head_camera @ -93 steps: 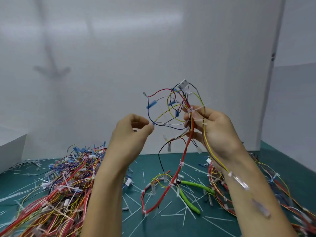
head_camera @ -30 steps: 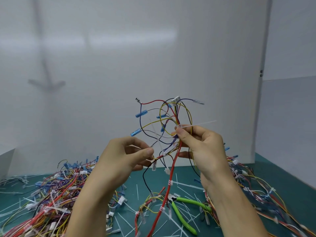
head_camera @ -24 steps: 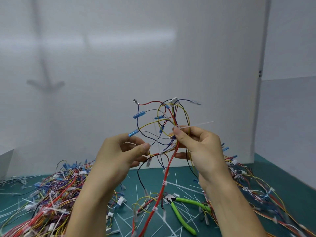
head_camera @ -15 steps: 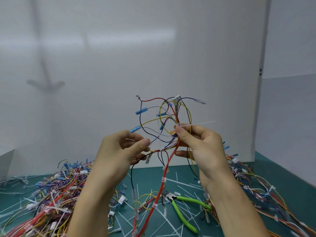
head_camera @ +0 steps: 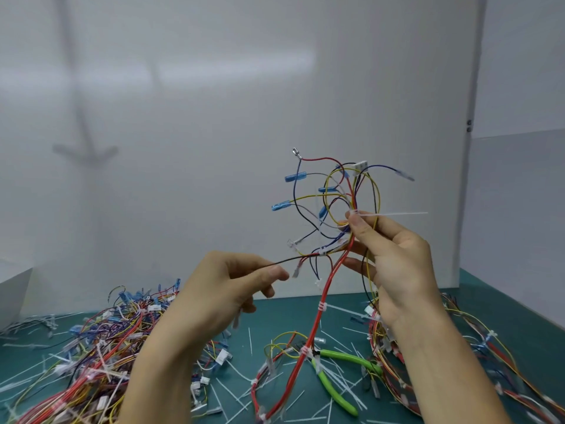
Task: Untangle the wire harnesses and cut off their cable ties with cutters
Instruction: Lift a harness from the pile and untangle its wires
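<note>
A wire harness (head_camera: 335, 269) is held up above the counter (head_camera: 504, 304) by the right hand (head_camera: 397, 261), its fingers pinched on the bundle just below a white cable tie (head_camera: 394, 213). One black wire (head_camera: 293, 261) is gripped between the thumb and fingers of the left hand (head_camera: 220, 292) and drawn out sideways. The harness is judged light, limp and springy, so it is best grasped at the tied bundle, not at loose ends. The green cutters (head_camera: 351, 358) are left lying on the counter.
</note>
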`<action>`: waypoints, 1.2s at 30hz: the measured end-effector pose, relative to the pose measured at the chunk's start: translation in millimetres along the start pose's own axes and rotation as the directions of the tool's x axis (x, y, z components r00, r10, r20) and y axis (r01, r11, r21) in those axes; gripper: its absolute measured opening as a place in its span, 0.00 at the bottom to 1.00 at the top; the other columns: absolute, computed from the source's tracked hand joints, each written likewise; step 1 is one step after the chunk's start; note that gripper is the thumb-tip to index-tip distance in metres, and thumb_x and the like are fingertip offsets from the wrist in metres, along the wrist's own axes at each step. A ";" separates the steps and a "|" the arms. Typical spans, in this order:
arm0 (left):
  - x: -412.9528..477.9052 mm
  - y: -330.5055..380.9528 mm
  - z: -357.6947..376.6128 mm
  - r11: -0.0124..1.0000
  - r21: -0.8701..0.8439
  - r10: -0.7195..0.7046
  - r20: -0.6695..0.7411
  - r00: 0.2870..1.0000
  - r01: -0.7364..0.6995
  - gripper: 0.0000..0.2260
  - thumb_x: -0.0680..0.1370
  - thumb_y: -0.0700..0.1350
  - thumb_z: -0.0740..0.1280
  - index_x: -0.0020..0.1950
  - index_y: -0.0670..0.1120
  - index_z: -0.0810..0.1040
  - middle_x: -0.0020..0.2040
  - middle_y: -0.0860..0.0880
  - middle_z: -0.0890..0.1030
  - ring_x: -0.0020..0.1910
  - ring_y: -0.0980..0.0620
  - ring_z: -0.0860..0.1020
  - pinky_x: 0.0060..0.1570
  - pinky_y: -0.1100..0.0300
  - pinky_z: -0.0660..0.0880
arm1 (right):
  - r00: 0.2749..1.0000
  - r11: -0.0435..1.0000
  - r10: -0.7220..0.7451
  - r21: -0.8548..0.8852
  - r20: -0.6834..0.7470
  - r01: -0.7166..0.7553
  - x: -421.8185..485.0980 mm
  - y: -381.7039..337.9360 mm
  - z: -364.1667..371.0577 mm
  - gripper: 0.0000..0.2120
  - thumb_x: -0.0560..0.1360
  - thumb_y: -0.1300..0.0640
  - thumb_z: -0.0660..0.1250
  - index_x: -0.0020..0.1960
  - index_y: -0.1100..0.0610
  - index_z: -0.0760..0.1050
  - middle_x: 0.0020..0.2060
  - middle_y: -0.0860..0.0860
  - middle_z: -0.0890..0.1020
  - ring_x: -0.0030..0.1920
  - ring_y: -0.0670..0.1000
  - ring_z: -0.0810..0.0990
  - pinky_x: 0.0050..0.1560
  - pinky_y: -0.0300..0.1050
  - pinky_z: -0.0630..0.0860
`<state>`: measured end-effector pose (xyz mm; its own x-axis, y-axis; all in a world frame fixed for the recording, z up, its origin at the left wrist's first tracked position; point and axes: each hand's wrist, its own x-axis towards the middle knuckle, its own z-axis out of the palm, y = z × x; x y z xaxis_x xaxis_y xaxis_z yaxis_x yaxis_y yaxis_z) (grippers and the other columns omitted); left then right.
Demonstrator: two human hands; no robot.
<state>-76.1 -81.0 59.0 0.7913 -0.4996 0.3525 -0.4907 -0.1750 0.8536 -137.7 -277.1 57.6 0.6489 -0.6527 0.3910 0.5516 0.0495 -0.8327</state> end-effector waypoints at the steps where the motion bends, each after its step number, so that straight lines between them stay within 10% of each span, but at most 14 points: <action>1: -0.1 0.2 -0.6 1.000 -0.018 0.008 -0.007 1.000 -0.008 0.11 0.67 0.59 0.70 0.43 0.56 0.87 0.35 0.53 0.84 0.28 0.60 0.74 0.33 0.66 0.76 | 1.000 1.000 -0.003 0.000 -0.003 0.003 0.2 -0.5 -0.5 0.04 0.75 0.55 0.72 0.46 0.54 0.84 0.38 0.47 0.87 0.37 0.42 0.84 0.30 0.37 0.78; 7: 1.2 2.8 3.4 0.997 -0.045 0.059 -0.102 0.993 -0.064 0.08 0.70 0.55 0.72 0.47 0.55 0.87 0.44 0.59 0.86 0.44 0.66 0.82 0.41 0.70 0.78 | 1.000 1.000 -0.001 -0.005 0.028 0.001 -1.2 0.1 2.5 0.03 0.74 0.55 0.72 0.44 0.54 0.84 0.39 0.49 0.87 0.37 0.44 0.84 0.31 0.37 0.78; 13: 5.9 8.0 26.1 0.996 -0.083 0.030 -0.040 0.999 -0.033 0.38 0.58 0.58 0.77 0.68 0.59 0.71 0.47 0.52 0.86 0.47 0.57 0.84 0.50 0.66 0.77 | 0.991 1.000 0.000 -0.011 0.134 0.001 -7.3 1.5 10.8 0.06 0.75 0.54 0.72 0.48 0.55 0.84 0.41 0.49 0.87 0.36 0.43 0.83 0.33 0.37 0.78; 21: 7.2 8.4 32.1 0.991 -0.126 0.028 -0.175 0.984 -0.051 0.17 0.67 0.48 0.79 0.53 0.56 0.80 0.34 0.51 0.84 0.36 0.55 0.82 0.44 0.50 0.81 | 0.983 0.999 -0.031 0.018 0.180 0.028 -12.6 4.3 18.1 0.03 0.76 0.58 0.71 0.47 0.53 0.84 0.40 0.50 0.86 0.40 0.47 0.84 0.36 0.41 0.81; 36: 9.6 8.6 31.7 0.874 -0.430 0.024 -0.426 0.904 -0.225 0.06 0.72 0.33 0.74 0.45 0.43 0.81 0.38 0.44 0.84 0.33 0.49 0.84 0.33 0.61 0.80 | 0.835 0.945 0.233 -0.320 0.499 -0.073 -16.1 1.9 15.3 0.26 0.74 0.57 0.74 0.69 0.52 0.69 0.55 0.50 0.85 0.51 0.48 0.86 0.53 0.46 0.82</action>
<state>-84.3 -114.2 57.5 0.8595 -0.0943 0.5024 -0.4507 0.3241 0.8318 -139.1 -254.9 55.8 0.9319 -0.1559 0.3276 0.3061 -0.1470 -0.9406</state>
